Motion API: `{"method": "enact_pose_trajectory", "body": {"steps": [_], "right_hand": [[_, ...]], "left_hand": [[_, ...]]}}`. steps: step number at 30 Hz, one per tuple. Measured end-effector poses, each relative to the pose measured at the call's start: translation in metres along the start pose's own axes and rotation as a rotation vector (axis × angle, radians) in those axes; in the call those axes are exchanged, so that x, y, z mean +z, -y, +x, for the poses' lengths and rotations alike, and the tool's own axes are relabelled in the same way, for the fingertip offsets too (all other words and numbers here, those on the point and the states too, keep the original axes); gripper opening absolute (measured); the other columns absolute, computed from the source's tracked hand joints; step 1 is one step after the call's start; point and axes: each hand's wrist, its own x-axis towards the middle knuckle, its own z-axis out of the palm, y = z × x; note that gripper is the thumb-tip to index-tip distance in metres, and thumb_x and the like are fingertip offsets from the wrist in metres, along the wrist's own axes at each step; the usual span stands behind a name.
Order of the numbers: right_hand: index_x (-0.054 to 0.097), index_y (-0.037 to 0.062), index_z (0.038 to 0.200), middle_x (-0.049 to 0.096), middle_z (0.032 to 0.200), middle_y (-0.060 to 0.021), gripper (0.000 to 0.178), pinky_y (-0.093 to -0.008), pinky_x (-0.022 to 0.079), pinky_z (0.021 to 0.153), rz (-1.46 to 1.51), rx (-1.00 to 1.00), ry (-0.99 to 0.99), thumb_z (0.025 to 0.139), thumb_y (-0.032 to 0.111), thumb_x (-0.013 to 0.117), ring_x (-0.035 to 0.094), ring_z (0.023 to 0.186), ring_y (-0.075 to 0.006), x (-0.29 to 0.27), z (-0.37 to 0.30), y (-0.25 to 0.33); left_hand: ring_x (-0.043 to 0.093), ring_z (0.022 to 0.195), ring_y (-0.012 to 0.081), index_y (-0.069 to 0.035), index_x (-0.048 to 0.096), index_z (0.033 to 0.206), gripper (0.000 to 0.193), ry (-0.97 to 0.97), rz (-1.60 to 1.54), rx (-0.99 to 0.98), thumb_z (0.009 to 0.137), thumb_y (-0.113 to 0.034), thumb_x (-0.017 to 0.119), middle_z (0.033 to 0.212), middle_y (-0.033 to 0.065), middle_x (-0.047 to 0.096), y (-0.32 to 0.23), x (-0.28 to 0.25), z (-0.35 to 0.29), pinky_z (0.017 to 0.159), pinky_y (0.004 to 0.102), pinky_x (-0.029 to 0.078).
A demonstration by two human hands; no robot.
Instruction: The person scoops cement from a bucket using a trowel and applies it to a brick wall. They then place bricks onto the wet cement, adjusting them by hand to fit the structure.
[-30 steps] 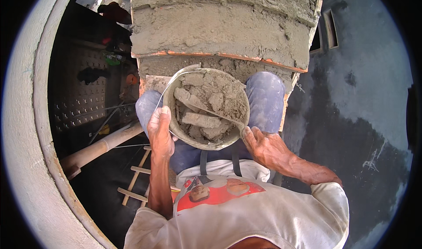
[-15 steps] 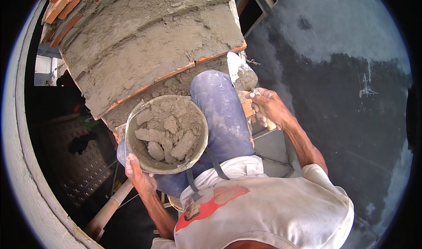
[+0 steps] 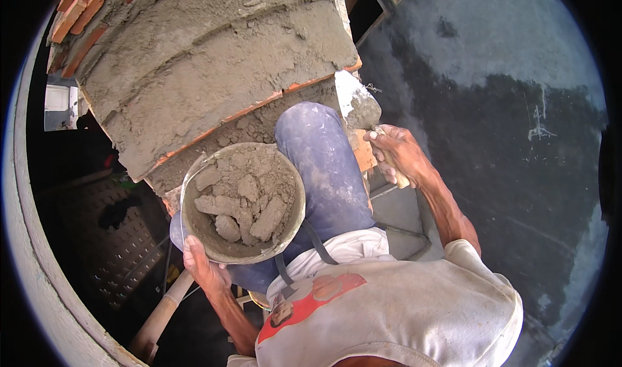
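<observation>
My left hand (image 3: 204,266) grips the near left rim of a round bucket (image 3: 295,231) that rests against my lap. Thick clumps of grey mortar (image 3: 243,201) lie inside it. Over on the right, my right hand (image 3: 400,156) is closed around the wooden handle of a trowel (image 3: 356,100). Its blade points away from me, with some mortar smeared on the part nearest the handle. The blade sits just right of my raised knee (image 3: 308,124), beside the end of a brick step. Mortar covers the stepped surface (image 3: 214,75) in front of me.
Bare bricks (image 3: 78,17) are stacked at the far left top. A dark plastered wall (image 3: 492,159) rises on the right. To the lower left are a wooden pole (image 3: 159,318) and a perforated panel (image 3: 123,250) in shadow. A pale curved edge (image 3: 29,250) borders the left side.
Hardly anything differs. The view has shifted slightly, and both hands keep their hold on the bucket and the trowel.
</observation>
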Motion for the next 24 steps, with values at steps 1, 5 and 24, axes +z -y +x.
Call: {"method": "enact_pose_trajectory", "body": {"steps": [1,5,24], "right_hand": [[0.062,-0.0025,0.11,0.052,0.069,-0.0004,0.022,-0.0266,0.038,0.033,-0.014,-0.033,0.005,0.107,0.019,0.058,0.046,0.041,-0.0083,0.0,0.009,-0.004],[0.059,-0.002,0.099,0.052,0.069,-0.0019,0.023,-0.0294,0.04,0.034,-0.033,-0.175,-0.009,0.104,0.02,0.061,0.046,0.041,-0.0108,0.017,0.077,0.019],[0.065,-0.0015,0.115,0.051,0.068,0.0012,0.025,-0.0257,0.036,0.033,-0.124,-0.351,0.1,0.108,0.022,0.061,0.045,0.04,-0.0074,-0.011,0.093,0.028]], "left_hand": [[0.062,0.064,0.0069,-0.004,0.06,0.126,0.032,0.006,0.005,0.001,0.113,-0.033,0.054,0.104,0.0073,0.073,-0.001,0.001,-0.001,0.04,0.0214,0.036],[0.061,0.064,0.0067,-0.004,0.06,0.126,0.033,-0.013,0.012,-0.012,0.113,-0.033,0.054,0.105,0.0071,0.073,0.0,0.0,-0.001,0.04,0.0212,0.037],[0.054,0.059,0.0022,-0.009,0.064,0.116,0.027,-0.043,0.013,-0.021,0.113,-0.034,0.055,0.091,-0.0012,0.07,-0.003,0.007,0.001,0.043,0.0205,0.033]]}}
